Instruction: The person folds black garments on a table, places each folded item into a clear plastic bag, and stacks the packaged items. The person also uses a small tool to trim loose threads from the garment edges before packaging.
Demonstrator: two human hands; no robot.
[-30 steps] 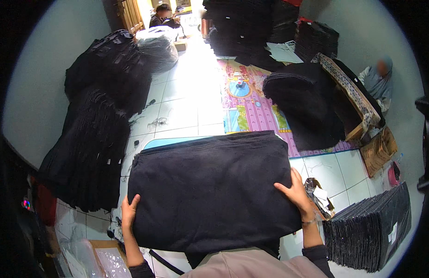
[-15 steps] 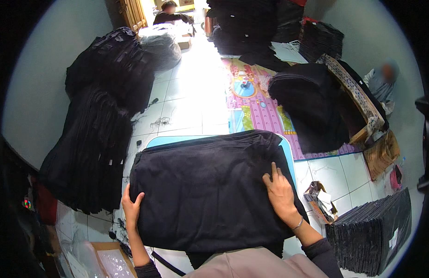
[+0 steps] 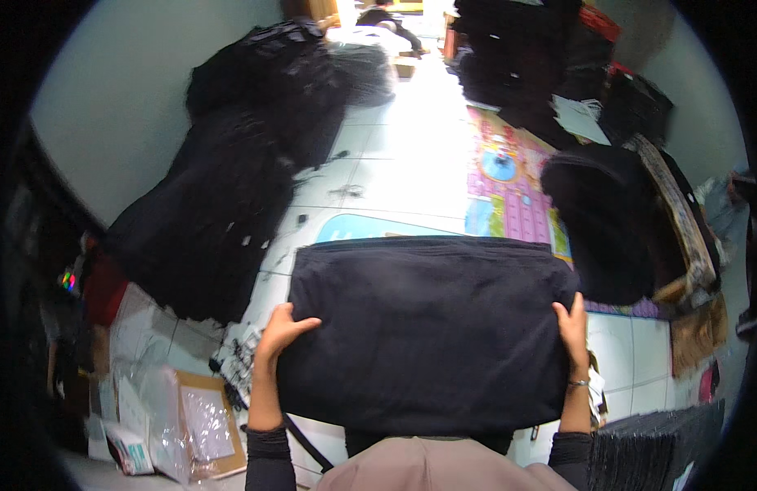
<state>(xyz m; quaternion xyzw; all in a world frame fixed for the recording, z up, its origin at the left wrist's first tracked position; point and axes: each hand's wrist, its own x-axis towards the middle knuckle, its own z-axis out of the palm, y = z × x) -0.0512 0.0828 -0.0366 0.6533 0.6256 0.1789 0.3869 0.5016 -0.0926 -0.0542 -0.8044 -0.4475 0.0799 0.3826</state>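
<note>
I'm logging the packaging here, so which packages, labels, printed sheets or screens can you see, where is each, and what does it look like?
Clear plastic bags: floor at lower left, on a flat brown cardboard sheet, beside the left hand.
Small white tags: scattered on the tiles at the edge of the folded black fabric.
White paper sheets: upper right, on dark piles.
Colourful printed mat: on the floor beyond the fabric, pink and blue.
Screens: none seen.

left hand (image 3: 282, 330), right hand (image 3: 572, 327), raised, apart, gripping
</note>
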